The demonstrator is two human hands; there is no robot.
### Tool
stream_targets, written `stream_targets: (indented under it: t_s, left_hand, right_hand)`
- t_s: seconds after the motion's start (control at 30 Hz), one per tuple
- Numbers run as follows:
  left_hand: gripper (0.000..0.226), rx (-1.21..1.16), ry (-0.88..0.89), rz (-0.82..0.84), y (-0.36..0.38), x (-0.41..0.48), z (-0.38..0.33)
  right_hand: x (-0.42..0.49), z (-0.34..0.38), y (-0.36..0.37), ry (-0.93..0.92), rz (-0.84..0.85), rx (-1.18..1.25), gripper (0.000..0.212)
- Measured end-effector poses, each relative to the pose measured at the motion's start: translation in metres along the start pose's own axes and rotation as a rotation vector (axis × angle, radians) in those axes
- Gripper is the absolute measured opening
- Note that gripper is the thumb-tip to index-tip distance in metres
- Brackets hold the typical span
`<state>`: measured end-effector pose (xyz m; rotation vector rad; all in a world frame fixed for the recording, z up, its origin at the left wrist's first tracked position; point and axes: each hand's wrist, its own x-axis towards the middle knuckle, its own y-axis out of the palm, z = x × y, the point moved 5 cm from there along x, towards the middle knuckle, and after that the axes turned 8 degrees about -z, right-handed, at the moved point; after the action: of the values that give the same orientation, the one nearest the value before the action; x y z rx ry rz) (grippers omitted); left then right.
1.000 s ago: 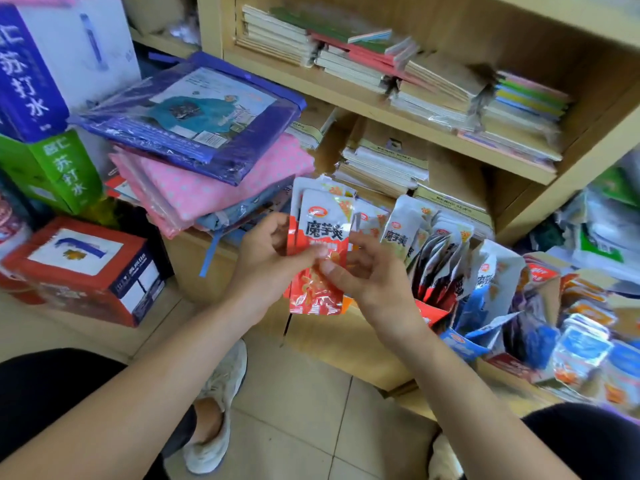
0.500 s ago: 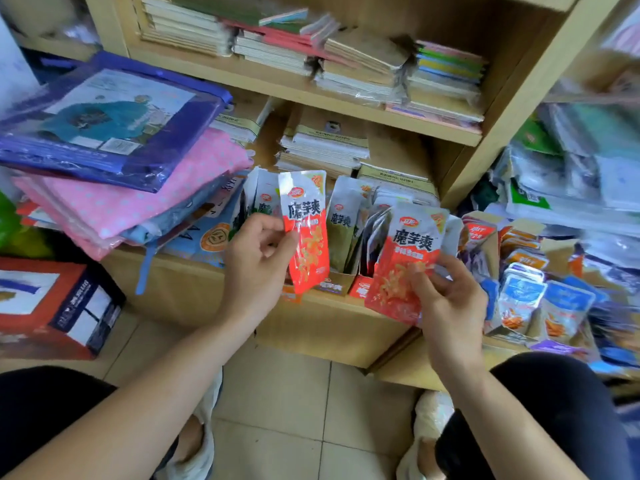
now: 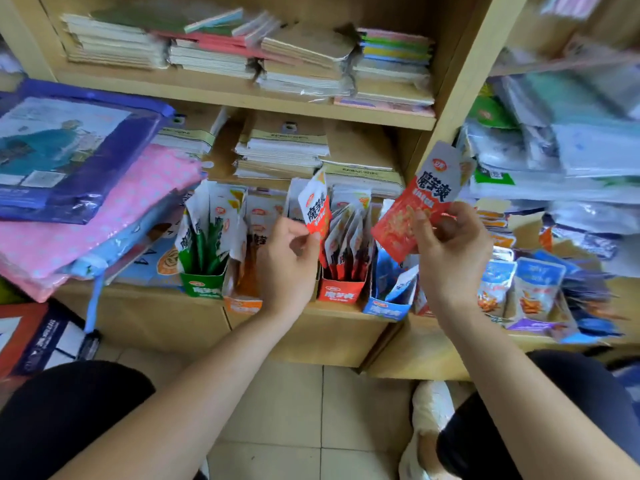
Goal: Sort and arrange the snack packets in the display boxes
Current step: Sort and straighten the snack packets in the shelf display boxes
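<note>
Head view: the left hand (image 3: pixel 289 261) pinches a red-and-white foil snack packet (image 3: pixel 316 209) by its lower edge, just above the red cardboard display box (image 3: pixel 341 292) on the wooden shelf (image 3: pixel 346 311), where similar packets stand upright. The right hand (image 3: pixel 453 251) grips a second red-and-white foil packet (image 3: pixel 415 209), tilted, raised above the blue cardboard display box (image 3: pixel 386 308). The left packet should probably slide in upright, label forward, without crushing the row; the second likely belongs there too.

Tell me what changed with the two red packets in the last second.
The hands split the stack: the left hand carried one red packet to the red display box, the right hand raised the other packet rightward. Both stay gripped; boxes unmoved.
</note>
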<state>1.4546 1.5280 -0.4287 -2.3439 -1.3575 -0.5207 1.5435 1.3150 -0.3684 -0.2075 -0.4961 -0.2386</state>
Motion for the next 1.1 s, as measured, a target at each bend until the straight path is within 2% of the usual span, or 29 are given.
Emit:
stream_targets:
  t_s: [0.1,0.2,0.27,0.33,0.4,0.47,0.57,0.73,0.87,0.97,1.1]
  left_hand:
    - [0.036,0.148,-0.016,0.213,0.018,-0.008,0.005]
    - [0.080,0.305,0.128,0.389,0.027,-0.011,-0.001]
    - [0.090,0.345,0.200,0.464,0.026,-0.010,-0.005]
    - [0.081,0.358,0.249,0.483,0.022,-0.007,-0.007]
    - [0.061,0.380,0.304,0.464,0.017,-0.002,-0.010]
    - [0.051,0.415,0.308,0.468,0.016,-0.001,-0.010]
    - [0.058,0.464,0.301,0.498,0.019,-0.006,-0.007]
    - [0.057,0.462,0.283,0.415,0.015,-0.011,-0.004]
    - [0.068,0.401,0.238,0.400,0.012,-0.009,-0.002]
    - [0.075,0.291,0.320,0.414,0.016,-0.011,-0.009]
    - [0.061,0.288,0.392,0.477,0.023,-0.013,-0.008]
  right_hand:
    - [-0.003,0.007,0.010,-0.085,0.031,-0.014,0.012]
    - [-0.008,0.003,0.016,-0.135,0.048,-0.077,0.020]
    - [-0.009,-0.002,0.016,-0.149,0.038,-0.086,0.025]
    - [-0.006,-0.002,0.015,-0.152,0.017,-0.066,0.027]
    - [-0.004,-0.003,0.016,-0.135,-0.004,-0.039,0.031]
    - [-0.003,-0.005,0.019,-0.116,-0.004,-0.031,0.039]
    - [-0.005,-0.006,0.026,-0.127,0.038,-0.035,0.046]
    - [-0.005,-0.009,0.032,-0.131,0.091,0.032,0.052]
    - [-0.004,0.000,0.038,-0.187,0.081,0.040,0.076]
    - [-0.008,-0.001,0.048,-0.251,0.149,-0.033,0.085]
    - [-0.014,0.000,0.051,-0.345,0.306,-0.016,0.090]
